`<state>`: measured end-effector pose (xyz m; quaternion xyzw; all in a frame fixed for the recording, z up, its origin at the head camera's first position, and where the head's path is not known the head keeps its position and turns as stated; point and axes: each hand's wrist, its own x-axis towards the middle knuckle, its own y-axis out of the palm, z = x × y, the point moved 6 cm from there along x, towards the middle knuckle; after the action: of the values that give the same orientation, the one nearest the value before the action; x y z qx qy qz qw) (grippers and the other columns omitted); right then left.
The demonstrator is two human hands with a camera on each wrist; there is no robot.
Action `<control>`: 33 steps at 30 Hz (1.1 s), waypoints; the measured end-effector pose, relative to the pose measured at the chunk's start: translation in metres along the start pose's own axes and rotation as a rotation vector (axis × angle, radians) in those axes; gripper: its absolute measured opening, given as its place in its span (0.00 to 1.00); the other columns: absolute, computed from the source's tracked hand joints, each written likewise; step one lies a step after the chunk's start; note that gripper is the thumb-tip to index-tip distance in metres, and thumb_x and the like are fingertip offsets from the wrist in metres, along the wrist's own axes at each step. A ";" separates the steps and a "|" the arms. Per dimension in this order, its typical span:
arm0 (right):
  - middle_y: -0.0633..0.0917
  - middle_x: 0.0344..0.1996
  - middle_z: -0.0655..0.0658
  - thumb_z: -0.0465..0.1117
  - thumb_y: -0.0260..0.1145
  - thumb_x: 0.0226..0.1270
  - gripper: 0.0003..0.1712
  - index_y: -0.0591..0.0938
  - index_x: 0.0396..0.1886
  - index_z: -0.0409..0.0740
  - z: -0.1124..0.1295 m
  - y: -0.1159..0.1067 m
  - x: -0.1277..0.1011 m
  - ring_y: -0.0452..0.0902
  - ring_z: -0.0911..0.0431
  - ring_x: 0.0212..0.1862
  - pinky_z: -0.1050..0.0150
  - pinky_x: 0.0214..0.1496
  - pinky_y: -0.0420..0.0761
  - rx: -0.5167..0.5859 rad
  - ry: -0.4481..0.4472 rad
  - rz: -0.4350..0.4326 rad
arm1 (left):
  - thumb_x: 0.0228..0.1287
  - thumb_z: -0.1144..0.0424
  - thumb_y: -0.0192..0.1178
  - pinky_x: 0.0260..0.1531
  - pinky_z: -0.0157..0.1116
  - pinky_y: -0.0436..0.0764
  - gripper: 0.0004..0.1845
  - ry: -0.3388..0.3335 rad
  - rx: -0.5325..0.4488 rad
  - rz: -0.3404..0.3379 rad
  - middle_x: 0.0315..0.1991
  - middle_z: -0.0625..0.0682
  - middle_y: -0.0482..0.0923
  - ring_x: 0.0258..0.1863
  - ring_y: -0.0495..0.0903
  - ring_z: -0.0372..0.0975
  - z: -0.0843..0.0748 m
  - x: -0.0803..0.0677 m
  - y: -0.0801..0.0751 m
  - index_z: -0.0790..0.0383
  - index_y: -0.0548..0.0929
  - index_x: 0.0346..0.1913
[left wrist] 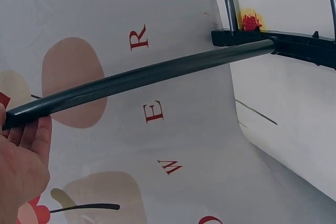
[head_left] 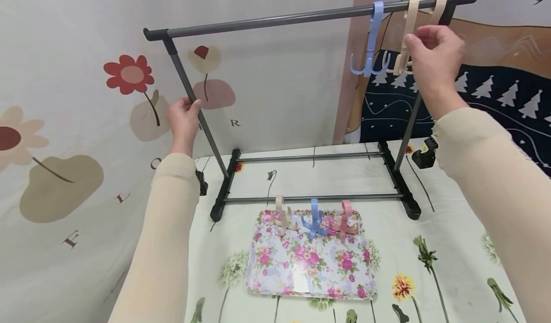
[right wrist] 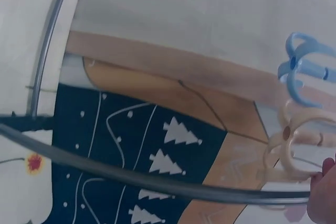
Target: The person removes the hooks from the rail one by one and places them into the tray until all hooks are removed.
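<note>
A dark metal rack (head_left: 275,23) stands on the table, and my left hand (head_left: 184,122) grips its slanted left post (left wrist: 142,77), thumb and fingers round the tube. From the right end of the top bar hang a blue hook hanger (head_left: 371,45) and two beige ones. My right hand (head_left: 439,60) is raised at the beige hanger (head_left: 438,8) farthest right, fingers and thumb curled together in a pinch and covering its lower part. The other beige hanger (head_left: 411,19) hangs right beside my thumb. In the right wrist view, my fingers (right wrist: 326,182) show only at the edge.
On the flower-print tablecloth before the rack lies a floral tray (head_left: 301,275). Beige (head_left: 284,220), blue (head_left: 314,222) and pink (head_left: 344,222) hook hangers lie along its far edge. A printed curtain (head_left: 275,74) hangs behind; dark tree-patterned cloth (head_left: 495,93) is at the right.
</note>
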<state>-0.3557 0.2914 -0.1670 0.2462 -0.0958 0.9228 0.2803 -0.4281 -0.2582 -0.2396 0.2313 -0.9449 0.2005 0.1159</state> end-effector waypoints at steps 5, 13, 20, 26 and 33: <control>0.82 0.47 0.55 0.47 0.68 0.69 0.17 0.83 0.54 0.47 0.010 0.011 -0.003 0.75 0.66 0.50 0.71 0.61 0.69 0.025 -0.035 -0.003 | 0.73 0.50 0.56 0.44 0.35 0.76 0.21 -0.001 0.007 -0.008 0.56 0.55 0.80 0.50 0.77 0.41 0.000 0.000 -0.001 0.61 0.79 0.59; 0.81 0.55 0.49 0.50 0.67 0.69 0.23 0.81 0.59 0.47 0.012 0.038 -0.014 0.74 0.62 0.56 0.72 0.62 0.68 0.017 -0.054 0.036 | 0.73 0.51 0.56 0.42 0.35 0.76 0.20 -0.009 0.007 -0.025 0.55 0.56 0.81 0.48 0.77 0.40 0.000 -0.001 -0.004 0.61 0.79 0.58; 0.77 0.59 0.46 0.47 0.66 0.70 0.24 0.78 0.63 0.45 0.021 0.058 -0.021 0.72 0.60 0.61 0.74 0.64 0.66 -0.006 -0.087 0.021 | 0.73 0.51 0.56 0.49 0.37 0.76 0.21 -0.012 0.005 -0.025 0.56 0.55 0.81 0.52 0.77 0.41 -0.001 -0.005 -0.008 0.61 0.79 0.59; 0.78 0.55 0.51 0.49 0.66 0.70 0.22 0.80 0.60 0.47 0.034 0.069 -0.016 0.71 0.65 0.56 0.75 0.61 0.67 -0.007 -0.035 -0.049 | 0.73 0.52 0.57 0.53 0.39 0.75 0.20 -0.020 -0.004 -0.029 0.57 0.54 0.81 0.54 0.77 0.42 -0.001 -0.004 -0.009 0.60 0.79 0.60; 0.82 0.53 0.52 0.50 0.65 0.70 0.21 0.81 0.58 0.48 0.025 0.073 -0.013 0.70 0.66 0.51 0.68 0.59 0.68 0.008 0.089 -0.078 | 0.74 0.51 0.56 0.55 0.38 0.74 0.21 0.013 0.035 -0.014 0.56 0.55 0.80 0.54 0.77 0.42 -0.003 -0.007 0.000 0.62 0.79 0.59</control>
<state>-0.3776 0.2169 -0.1549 0.2096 -0.0697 0.9217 0.3189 -0.4218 -0.2539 -0.2395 0.2386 -0.9388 0.2178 0.1194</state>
